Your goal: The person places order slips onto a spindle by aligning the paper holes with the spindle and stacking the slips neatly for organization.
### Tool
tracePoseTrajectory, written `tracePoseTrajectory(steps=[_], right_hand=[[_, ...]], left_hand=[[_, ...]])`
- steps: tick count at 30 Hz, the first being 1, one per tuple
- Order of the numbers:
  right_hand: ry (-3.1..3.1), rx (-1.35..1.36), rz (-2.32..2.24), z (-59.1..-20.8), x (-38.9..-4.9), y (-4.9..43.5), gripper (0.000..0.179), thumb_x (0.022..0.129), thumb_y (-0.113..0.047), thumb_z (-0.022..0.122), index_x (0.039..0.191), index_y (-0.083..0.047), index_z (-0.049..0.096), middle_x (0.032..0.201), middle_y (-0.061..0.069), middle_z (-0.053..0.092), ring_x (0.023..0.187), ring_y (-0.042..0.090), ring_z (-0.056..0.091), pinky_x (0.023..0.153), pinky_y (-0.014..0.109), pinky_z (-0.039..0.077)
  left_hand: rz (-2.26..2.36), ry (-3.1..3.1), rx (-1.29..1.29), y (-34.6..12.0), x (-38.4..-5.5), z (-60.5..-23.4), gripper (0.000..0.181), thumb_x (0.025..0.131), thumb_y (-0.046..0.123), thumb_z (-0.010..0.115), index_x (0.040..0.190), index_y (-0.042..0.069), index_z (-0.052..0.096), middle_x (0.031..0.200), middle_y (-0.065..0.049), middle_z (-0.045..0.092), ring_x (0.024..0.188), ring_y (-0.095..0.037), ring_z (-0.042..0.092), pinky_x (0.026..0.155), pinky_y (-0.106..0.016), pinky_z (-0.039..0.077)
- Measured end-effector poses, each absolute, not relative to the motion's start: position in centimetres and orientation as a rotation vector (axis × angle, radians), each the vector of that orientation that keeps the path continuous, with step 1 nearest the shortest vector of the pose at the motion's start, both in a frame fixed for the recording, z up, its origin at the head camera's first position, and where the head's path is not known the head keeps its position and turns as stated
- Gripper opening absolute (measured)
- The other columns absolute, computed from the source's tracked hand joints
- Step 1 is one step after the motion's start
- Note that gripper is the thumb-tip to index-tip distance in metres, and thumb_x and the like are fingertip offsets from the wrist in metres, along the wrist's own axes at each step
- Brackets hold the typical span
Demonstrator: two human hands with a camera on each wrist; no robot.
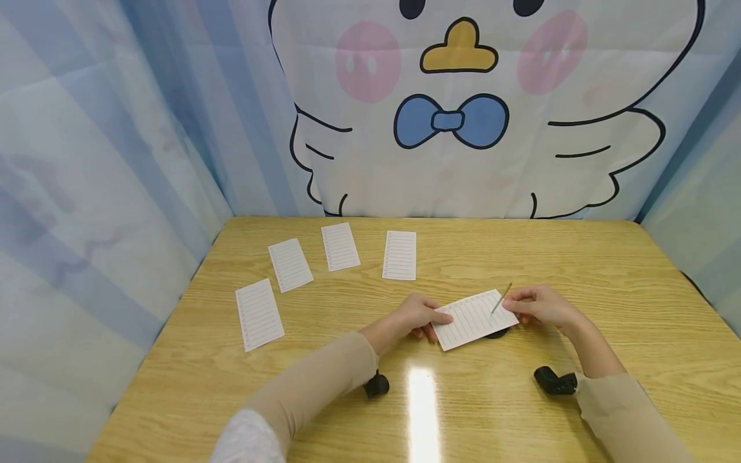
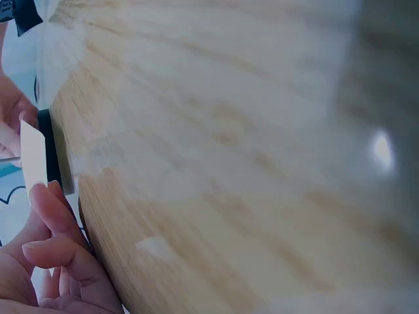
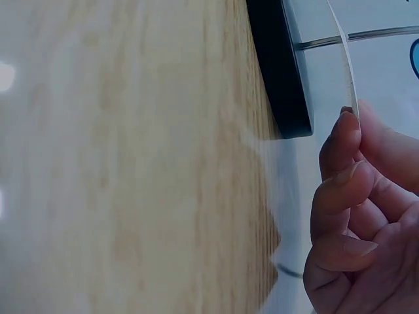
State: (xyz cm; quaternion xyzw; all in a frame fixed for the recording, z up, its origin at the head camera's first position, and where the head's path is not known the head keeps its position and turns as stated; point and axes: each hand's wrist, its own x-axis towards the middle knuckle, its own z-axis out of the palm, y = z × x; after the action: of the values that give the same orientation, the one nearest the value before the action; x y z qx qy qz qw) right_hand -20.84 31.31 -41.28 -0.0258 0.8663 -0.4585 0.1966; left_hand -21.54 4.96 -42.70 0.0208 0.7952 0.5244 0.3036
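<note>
A white lined card (image 1: 470,323) is spread tilted between both hands, low over the table. My left hand (image 1: 415,314) pinches its left end, thumb on top and fingers beneath. At the opposite end, my right hand (image 1: 543,306) pinches the card's edge between thumb and forefinger, as the right wrist view shows. A thin metal spike (image 1: 503,296) passes through the card near the right hand and sticks up above it. The spike rises from a black base (image 3: 278,72), mostly hidden under the card in the head view.
Several similar lined cards lie apart on the wooden table (image 1: 336,308), one (image 1: 399,256) at the back middle and others, such as one (image 1: 259,315), toward the left. A patterned curtain (image 1: 440,173) hangs along the table's far edge.
</note>
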Motion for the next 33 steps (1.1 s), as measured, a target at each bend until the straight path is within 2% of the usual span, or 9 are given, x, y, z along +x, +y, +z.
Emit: tracePoseTrajectory(steps=[4,12,19,22,26,33], right_hand=[[2.414,-0.089,-1.266,-41.5,-21.0,31.5,0.034,0.088,-0.029,0.062,0.097,0.004,0.062,0.062,-0.001,0.055,0.054,0.010,0.049,0.047,0.023,0.036],[2.405,-0.130,-1.241,-41.9,-21.2,31.6,0.030,0.089,-0.025,0.061,0.097,0.005,0.063,0.060,0.000,0.056,0.051,0.010,0.050,0.045,0.022,0.035],[2.358,-0.147,-1.224,-42.0,-21.5,31.9,0.031,0.089,-0.027,0.061,0.097,0.003,0.064,0.060,0.001,0.057,0.050,0.009,0.048,0.044,0.022,0.034],[2.318,-0.157,-1.224,-42.1,-21.8,32.2,0.031,0.089,-0.028,0.060,0.096,0.002,0.064,0.061,0.000,0.057,0.050,0.008,0.046,0.045,0.021,0.034],[2.247,-0.168,-1.243,-42.4,-22.2,32.7,0.030,0.090,-0.028,0.059,0.097,0.000,0.064,0.063,0.000,0.058,0.053,0.007,0.049,0.045,0.021,0.037],[2.189,-0.123,-1.265,-42.7,-22.6,33.0,0.023,0.089,-0.027,0.060,0.096,-0.006,0.065,0.063,-0.003,0.060,0.055,0.006,0.053,0.047,0.020,0.039]], left_hand=[[1.373,2.086,0.059,4.8,-21.8,-42.9,0.036,0.081,0.018,0.070,0.112,0.002,0.061,0.044,-0.002,0.054,0.039,-0.008,0.051,0.037,-0.016,0.031],[1.359,2.058,0.050,4.7,-22.3,-43.4,0.011,0.082,0.017,0.069,0.084,0.007,0.065,0.046,-0.002,0.056,0.039,-0.007,0.052,0.036,-0.016,0.030],[1.344,2.050,0.021,4.6,-22.5,-43.4,0.015,0.081,0.018,0.070,0.090,0.007,0.066,0.047,-0.002,0.057,0.039,-0.006,0.052,0.036,-0.016,0.031],[1.344,2.043,0.028,4.6,-22.5,-43.3,0.013,0.081,0.018,0.070,0.085,0.007,0.065,0.047,-0.002,0.058,0.039,-0.006,0.052,0.036,-0.016,0.031],[1.347,2.040,0.031,4.6,-22.5,-43.2,0.012,0.081,0.017,0.070,0.082,0.007,0.065,0.049,-0.004,0.059,0.039,-0.007,0.052,0.036,-0.016,0.031],[1.365,2.041,0.016,4.7,-22.4,-43.3,0.014,0.081,0.017,0.070,0.088,0.007,0.066,0.051,-0.005,0.060,0.039,-0.007,0.052,0.036,-0.016,0.032]])
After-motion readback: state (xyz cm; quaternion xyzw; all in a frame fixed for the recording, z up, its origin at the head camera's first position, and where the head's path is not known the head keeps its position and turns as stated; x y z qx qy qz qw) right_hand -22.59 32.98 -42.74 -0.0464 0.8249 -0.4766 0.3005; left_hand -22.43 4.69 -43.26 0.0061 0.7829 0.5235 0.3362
